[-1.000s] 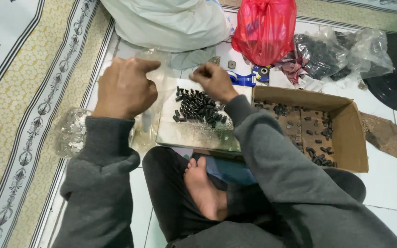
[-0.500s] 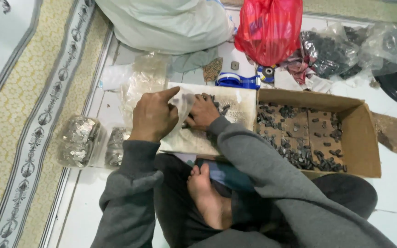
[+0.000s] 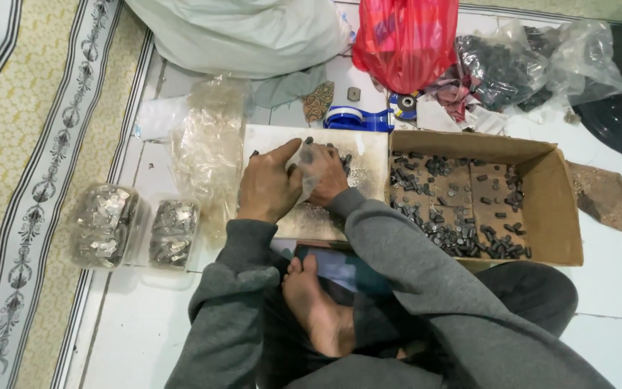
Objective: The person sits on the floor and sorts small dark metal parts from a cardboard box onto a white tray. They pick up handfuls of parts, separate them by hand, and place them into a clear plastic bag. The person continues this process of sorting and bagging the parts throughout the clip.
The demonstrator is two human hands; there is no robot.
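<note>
My left hand (image 3: 268,189) and right hand (image 3: 323,175) meet over the pale board (image 3: 365,155) lying across my lap, both pinched on a small clear plastic bag (image 3: 304,160) held between them; the left thumb and fingers grip its edge while the right hand is curled around its other side. Small dark metal pieces (image 3: 337,155) lie scattered on the board at twelve o'clock of my hands. At three o'clock, just beside the board, the cardboard box (image 3: 559,209) holds many more of the same dark pieces. At nine o'clock a heap of empty clear bags (image 3: 206,148) sits on the floor, and farther out, two filled packets (image 3: 134,230) lie side by side. At one o'clock are a blue tape dispenser (image 3: 358,119) and a red plastic bag (image 3: 404,39).
</note>
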